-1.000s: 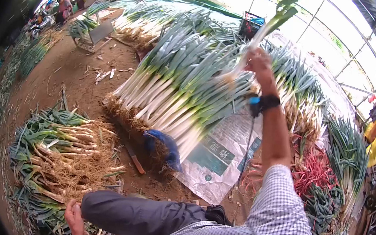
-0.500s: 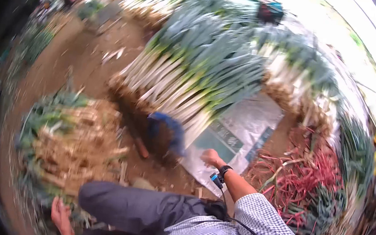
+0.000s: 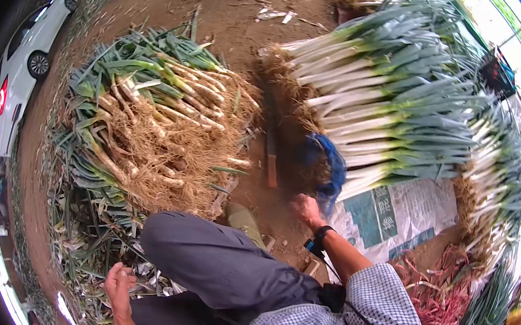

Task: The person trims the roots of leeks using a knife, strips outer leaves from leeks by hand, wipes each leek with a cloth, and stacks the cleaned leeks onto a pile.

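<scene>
My right hand [image 3: 308,210] is closed, just below a crumpled blue net-like thing [image 3: 331,170]. Whatever may be in its fingers is hidden. To its upper right, trimmed leeks [image 3: 370,104] lie in a wide row, white stems and roots toward me. My left hand [image 3: 120,286] hangs beside my knee with its fingers loosely apart, holding nothing, over scattered leaf scraps [image 3: 95,259]. Ahead of it is a heap of untrimmed leeks [image 3: 183,112] with long brown roots. Between the heap and the row lies a long tool with a reddish handle [image 3: 271,171].
A printed plastic sheet [image 3: 425,210] lies under the row. More leeks [image 3: 483,181] and a pile of red strips [image 3: 438,292] are at the right. A dark crate [image 3: 499,73] stands behind. A white car [image 3: 23,71] is at the far left.
My view has turned left, so the row of leeks now sits further right and the root heap nearer the middle. My right hand has moved slightly; my left hand remains beside my knee.
</scene>
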{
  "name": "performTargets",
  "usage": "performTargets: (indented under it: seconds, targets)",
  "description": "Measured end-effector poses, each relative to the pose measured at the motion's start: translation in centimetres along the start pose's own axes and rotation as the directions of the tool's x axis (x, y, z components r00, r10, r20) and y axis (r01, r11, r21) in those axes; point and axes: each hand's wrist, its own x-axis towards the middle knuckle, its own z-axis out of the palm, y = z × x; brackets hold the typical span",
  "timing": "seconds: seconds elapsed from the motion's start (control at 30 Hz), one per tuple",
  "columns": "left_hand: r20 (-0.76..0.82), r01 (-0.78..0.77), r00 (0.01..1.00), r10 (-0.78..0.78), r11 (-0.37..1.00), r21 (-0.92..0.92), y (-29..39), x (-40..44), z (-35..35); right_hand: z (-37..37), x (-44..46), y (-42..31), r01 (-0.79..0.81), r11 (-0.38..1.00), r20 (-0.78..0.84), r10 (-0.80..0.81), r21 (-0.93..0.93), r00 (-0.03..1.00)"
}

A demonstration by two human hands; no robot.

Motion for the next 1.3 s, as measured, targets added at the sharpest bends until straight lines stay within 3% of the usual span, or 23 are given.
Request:
performTargets:
  seconds: [0.03,0.07,0.17,0.3,0.4,0.5,0.53,0.6,0.67,0.7,0.73,0.8,0.83,0.9,0.97,1.03,1.1,1.2,1.23,1.27,1.3]
  targets:
    - [0.006,0.005,1.0,-0.005,1.0,0.0,-0.3,0.2,0.0,0.4,0.9,-2.2,0.012,0.999,-0.032,-0.013,-0.034,0.999]
    - [0.013,0.011,1.0,-0.011,1.0,0.001,-0.6,0.4,0.0,0.6,2.7,-3.9,-0.034,0.999,0.063,0.036,-0.025,0.997]
    - [0.025,0.025,0.999,-0.026,0.999,0.037,-1.4,1.5,-0.2,2.7,6.5,-8.3,-0.209,0.978,-0.008,0.209,-0.022,0.978]
    - [0.016,0.085,0.996,-0.086,0.996,0.04,-3.6,4.1,-0.2,4.7,10.3,-11.8,-0.359,0.916,-0.045,0.357,-0.182,0.933]
    - [0.043,0.04,0.998,-0.038,0.998,-0.055,-4.0,5.5,1.3,6.0,11.9,-11.5,-0.394,0.878,-0.055,0.395,-0.272,0.917]
    - [0.111,0.01,0.994,0.005,0.992,-0.128,-3.9,8.4,3.3,5.7,12.0,-11.0,-0.436,0.892,-0.078,0.429,-0.123,0.9]
    - [0.137,0.008,0.991,0.013,0.989,-0.147,-3.3,9.3,4.2,6.3,12.3,-8.9,-0.277,0.946,-0.135,0.257,-0.168,0.957]
    - [0.148,0.014,0.989,0.011,0.986,-0.168,-2.6,10.5,5.1,5.5,12.7,-8.0,-0.209,0.945,0.176,0.167,0.252,0.97]
    - [0.166,0.03,0.986,-0.003,0.987,-0.16,-2.0,11.5,6.0,1.7,9.1,-12.9,-0.132,0.816,0.256,-0.021,0.563,0.966]
    - [0.212,0.029,0.977,0.004,0.987,-0.155,-1.6,12.3,7.3,0.8,8.7,-12.4,-0.128,0.826,0.298,-0.05,0.548,0.953]
    - [0.22,0.048,0.975,-0.008,0.983,-0.177,-1.6,12.8,7.9,-1.3,6.7,-13.4,-0.162,0.887,0.26,0.05,0.431,0.964]
    - [0.259,0.018,0.965,0.023,0.987,-0.157,-2.4,14.2,8.7,-5.5,1.7,-13.3,-0.092,0.991,0.136,0.078,0.096,0.988]
    - [0.243,0.028,0.97,0.011,0.987,-0.157,-3.5,15.0,9.2,-6.8,-0.7,-10.4,0.141,0.977,0.03,-0.138,-0.158,0.99]
    - [0.314,-0.014,0.948,0.049,0.994,-0.111,-3.7,15.5,10.3,-10.0,-6.7,-6.6,0.001,0.963,-0.082,-0.024,-0.27,0.996]
    - [0.394,-0.067,0.912,0.111,0.99,-0.125,-4.9,16.6,10.5,-14.4,-13.1,-4.7,-0.09,0.993,-0.143,0.078,-0.077,0.987]
    - [0.424,-0.108,0.895,0.138,0.99,-0.094,-4.9,16.5,11.1,-15.6,-19.6,1.5,-0.033,0.978,-0.402,-0.054,-0.207,0.914]
    - [0.391,-0.142,0.91,0.141,0.99,-0.028,-4.1,16.0,11.6,-16.6,-24.9,5.1,-0.033,0.993,-0.64,-0.047,-0.112,0.767]
    - [0.435,-0.251,0.876,0.209,0.967,0.042,-9.1,21.6,10.7,-18.3,-27.9,9.6,-0.294,0.905,-0.737,0.422,0.308,0.528]
    - [0.453,-0.28,0.865,0.214,0.957,0.083,-9.5,23.0,10.8,-18.7,-27.8,11.0,-0.375,0.892,-0.812,0.406,0.253,0.419]
    - [0.415,-0.275,0.885,0.212,0.957,0.097,-8.4,21.7,11.2,-19.7,-27.7,11.6,-0.395,0.855,-0.777,0.488,0.336,0.397]
    - [0.438,-0.364,0.866,0.24,0.904,0.225,-7.0,20.4,11.0,-20.7,-27.4,12.0,-0.412,0.812,-0.732,0.565,0.413,0.38]
